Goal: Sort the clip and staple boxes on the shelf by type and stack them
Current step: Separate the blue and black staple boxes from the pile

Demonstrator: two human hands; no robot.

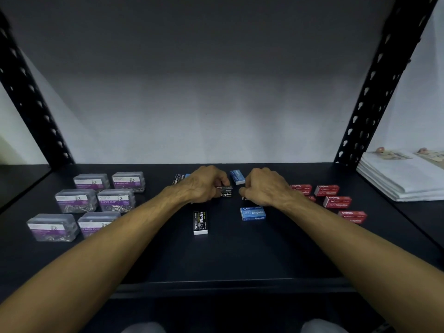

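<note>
My left hand [205, 185] grips a black staple box [225, 192] at mid-shelf, fingers curled round it. My right hand [263, 187] is curled beside it, with a small dark thing showing under its fingers; what it holds I cannot tell. Another black staple box [200, 222] lies nearer me, and one more [179, 179] peeks out behind my left hand. Blue staple boxes lie at the back [237, 177] and in front of my right hand [253, 213]. Several red staple boxes [337, 202] sit to the right. Several clear paper clip boxes [115, 200] stand in rows at the left.
The dark shelf [228, 258] has black perforated uprights at the left [31, 97] and right [370, 97], and a grey back wall. A pile of white papers [401, 179] lies on the neighbouring surface to the right.
</note>
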